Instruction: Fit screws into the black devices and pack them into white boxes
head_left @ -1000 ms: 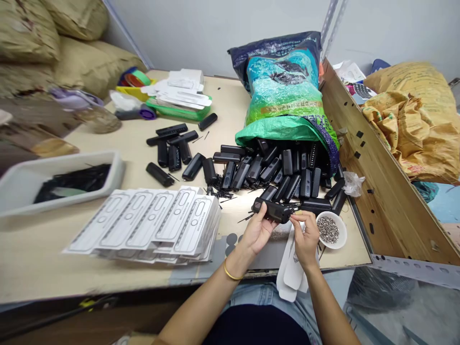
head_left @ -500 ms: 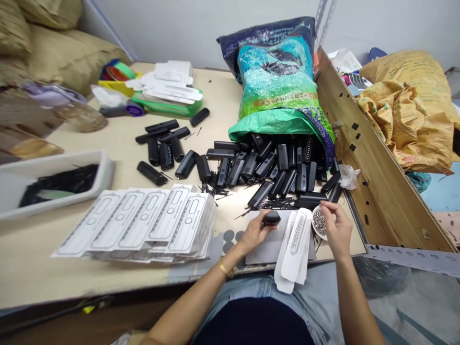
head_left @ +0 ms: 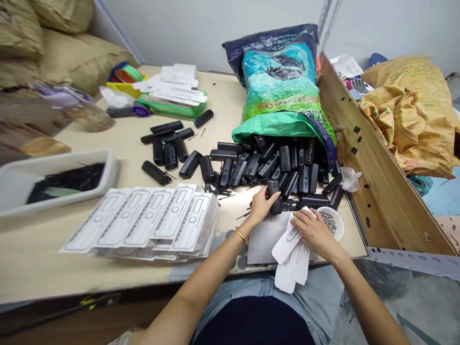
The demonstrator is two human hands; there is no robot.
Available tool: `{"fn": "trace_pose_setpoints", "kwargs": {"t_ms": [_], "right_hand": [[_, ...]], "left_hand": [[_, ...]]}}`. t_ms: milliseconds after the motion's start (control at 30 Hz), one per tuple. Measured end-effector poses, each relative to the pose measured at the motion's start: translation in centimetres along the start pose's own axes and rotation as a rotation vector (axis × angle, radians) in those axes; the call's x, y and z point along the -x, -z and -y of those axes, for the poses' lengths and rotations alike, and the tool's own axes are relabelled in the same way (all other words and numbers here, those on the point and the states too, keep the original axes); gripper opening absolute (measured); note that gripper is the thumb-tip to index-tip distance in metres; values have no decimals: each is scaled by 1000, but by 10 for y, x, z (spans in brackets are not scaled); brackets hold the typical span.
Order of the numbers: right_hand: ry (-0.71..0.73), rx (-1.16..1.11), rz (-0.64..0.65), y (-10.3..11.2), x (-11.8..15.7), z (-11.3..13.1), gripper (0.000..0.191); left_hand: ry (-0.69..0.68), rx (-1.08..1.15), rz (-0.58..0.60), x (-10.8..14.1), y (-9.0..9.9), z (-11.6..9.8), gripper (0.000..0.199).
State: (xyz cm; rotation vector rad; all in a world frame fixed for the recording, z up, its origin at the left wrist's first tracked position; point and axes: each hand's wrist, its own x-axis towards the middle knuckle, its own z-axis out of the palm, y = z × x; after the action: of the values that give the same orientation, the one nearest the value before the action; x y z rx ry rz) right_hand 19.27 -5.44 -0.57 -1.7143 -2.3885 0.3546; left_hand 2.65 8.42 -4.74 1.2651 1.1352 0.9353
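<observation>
My left hand (head_left: 263,206) is closed around a black oblong plastic case (head_left: 275,199), held nearly upright at the near edge of a heap of similar cases (head_left: 251,165). My right hand (head_left: 316,230) has its fingers over the upper end of a white printed card (head_left: 284,247), gripping it. That card lies aslant over other white cards (head_left: 301,268), which overhang the table's front edge. Just behind my right hand stands a white bowl (head_left: 339,225) of small metal pieces, partly covered by the hand. A grey sheet (head_left: 264,239) lies under the cards.
A colourful plastic bag (head_left: 280,91) spills the black cases. Stacked packaged cards (head_left: 143,220) lie left, beside a white tray (head_left: 111,167) of thin black strips. A wooden board (head_left: 388,158) borders the right side. A green tray (head_left: 172,108) stands farther back.
My right hand has left the bowl and come down onto the cards; the top card is now turned aslant. My left hand has moved slightly up and away, tilting the black case upright.
</observation>
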Motion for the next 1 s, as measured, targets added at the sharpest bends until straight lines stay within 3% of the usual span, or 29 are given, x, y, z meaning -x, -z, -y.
{"fn": "trace_pose_setpoints", "kwargs": {"t_ms": [67, 167, 267, 367, 467, 567, 667, 767, 833, 1000], "right_hand": [[-25, -101, -69, 7, -6, -4, 43], [-215, -309, -214, 12, -13, -6, 45], [-389, -524, -281, 7, -18, -5, 47], [-409, -723, -295, -3, -23, -2, 44], [-396, -914, -296, -11, -29, 2, 45], [-363, -1200, -270, -14, -33, 4, 43], [-409, -1387, -267, -17, -34, 2, 43], [-468, -1417, -254, -20, -32, -3, 45], [-469, -1431, -241, -22, -29, -8, 46], [-401, -1316, -160, -20, -25, -17, 49]], "left_hand": [[26, 92, -2, 0, 1, -3, 27], [92, 324, -17, 2, 8, -14, 32], [132, 609, -168, 8, 23, -34, 29], [23, 808, -291, 19, 39, -59, 29], [-35, 870, -297, 30, 45, -80, 29], [45, 882, -206, 34, 46, -89, 27], [71, 724, -29, 36, 48, -91, 37], [-39, 366, 174, 41, 55, -96, 52], [-116, 171, 262, 45, 61, -103, 51], [-169, 32, 375, 49, 73, -122, 36]]}}
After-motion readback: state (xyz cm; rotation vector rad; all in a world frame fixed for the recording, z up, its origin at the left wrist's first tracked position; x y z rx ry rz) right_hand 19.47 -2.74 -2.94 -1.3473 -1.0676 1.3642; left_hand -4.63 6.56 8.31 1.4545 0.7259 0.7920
